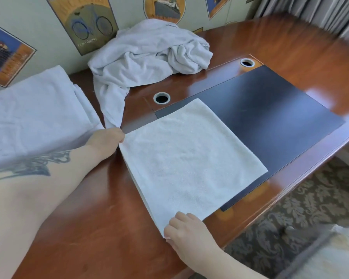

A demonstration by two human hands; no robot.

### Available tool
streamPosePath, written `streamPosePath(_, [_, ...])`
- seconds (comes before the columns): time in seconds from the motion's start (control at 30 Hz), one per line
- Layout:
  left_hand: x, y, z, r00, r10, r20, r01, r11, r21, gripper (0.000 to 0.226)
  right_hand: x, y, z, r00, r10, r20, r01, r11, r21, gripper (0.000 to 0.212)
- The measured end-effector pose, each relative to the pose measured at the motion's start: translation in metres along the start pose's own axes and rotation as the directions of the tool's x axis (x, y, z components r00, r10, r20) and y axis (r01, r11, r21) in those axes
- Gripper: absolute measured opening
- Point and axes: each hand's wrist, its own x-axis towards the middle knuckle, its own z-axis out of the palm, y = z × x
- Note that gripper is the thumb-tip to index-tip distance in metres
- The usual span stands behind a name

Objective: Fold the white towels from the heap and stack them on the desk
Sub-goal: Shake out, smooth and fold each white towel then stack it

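- Glossy wooden desk stands against a wall hung with posters, a dark mat set into its top.
- Left hand pinches the far-left corner of the folded towel, fingers curled on the edge.
- Right hand grips the near corner of the same towel, fingers curled over its edge.
- That towel lies flat as a neat square, half on the mat and half on bare wood, between the two hands.
- Just left of it sits a stack of folded towels, touching the left wrist.
- Behind, a crumpled heap rests by the wall, one tail trailing down to the left hand.
- Two cable holes sit between heap and towel.
- Judged by its look, the terry is soft, light and limp, with layers that slip apart; holding both corners of one edge and lifting it level should keep the fold together on the way to the stack.
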Motion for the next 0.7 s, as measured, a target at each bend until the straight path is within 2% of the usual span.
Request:
streamPosePath(0.07, [0.0, 0.003, -0.001, 0.997, -0.078, 0.025, 0.08, 0.993, -0.084, 0.028, 0.0, 0.0, 0.005, 0.996, -0.037, 0.077, 0.037, 0.999, 0.0, 0.018])
streamPosePath(0.17, [0.004, -0.001, 0.004, 0.997, -0.068, 0.045, 0.063, 0.994, 0.093, 0.03, 0.0, 0.0, 0.002, 0.992, -0.03, 0.124, 0.027, 0.999, 0.02, 0.024])
streamPosePath(0.23, [0.004, 0.007, 0.002, 0.996, -0.086, 0.02, 0.084, 0.993, 0.087, 0.033, -0.004, 0.003, -0.007, 0.985, -0.06, 0.16, 0.044, 0.994, 0.099, 0.029])
streamPosePath(0.3, [0.001, 0.022, -0.002, 0.995, -0.068, -0.069, 0.075, 0.993, 0.095, 0.034, -0.009, 0.012, -0.013, 0.982, -0.107, 0.156, 0.07, 0.972, 0.227, 0.04])
streamPosePath(0.33, [-0.002, 0.035, -0.008, 0.991, -0.083, -0.102, 0.089, 0.994, 0.062, 0.035, -0.011, 0.02, -0.016, 0.995, -0.034, 0.096, 0.007, 0.962, 0.273, 0.047])
streamPosePath(0.37, [-0.006, 0.05, -0.009, 0.99, -0.056, -0.133, 0.067, 0.995, 0.077, 0.035, -0.013, 0.031, -0.02, 0.993, 0.113, 0.012, -0.112, 0.948, 0.298, 0.052])
streamPosePath(0.4, [-0.013, 0.07, -0.007, 0.99, -0.063, -0.128, 0.064, 0.998, 0.009, 0.037, -0.014, 0.045, -0.024, 0.955, 0.288, -0.069, -0.256, 0.92, 0.296, 0.053])
streamPosePath(0.47, [-0.04, 0.122, 0.012, 0.996, -0.084, 0.012, 0.085, 0.994, -0.073, 0.049, -0.014, 0.077, -0.032, 0.84, 0.53, -0.119, -0.508, 0.844, 0.175, 0.051])
streamPosePath(0.5, [-0.059, 0.151, 0.027, 0.989, -0.11, 0.097, 0.118, 0.99, -0.081, 0.058, -0.014, 0.094, -0.033, 0.808, 0.58, -0.103, -0.572, 0.814, 0.099, 0.052])
streamPosePath(0.57, [-0.094, 0.202, 0.059, 0.962, -0.198, 0.187, 0.227, 0.962, -0.149, 0.072, -0.013, 0.126, -0.031, 0.801, 0.597, -0.036, -0.598, 0.8, -0.045, 0.054])
streamPosePath(0.6, [-0.107, 0.218, 0.074, 0.953, -0.242, 0.181, 0.272, 0.947, -0.172, 0.077, -0.012, 0.139, -0.03, 0.81, 0.586, -0.007, -0.585, 0.807, -0.082, 0.055])
streamPosePath(0.7, [-0.119, 0.234, 0.101, 0.925, -0.379, 0.038, 0.38, 0.908, -0.176, 0.081, 0.0, 0.174, -0.029, 0.858, 0.511, 0.058, -0.502, 0.857, -0.117, 0.058])
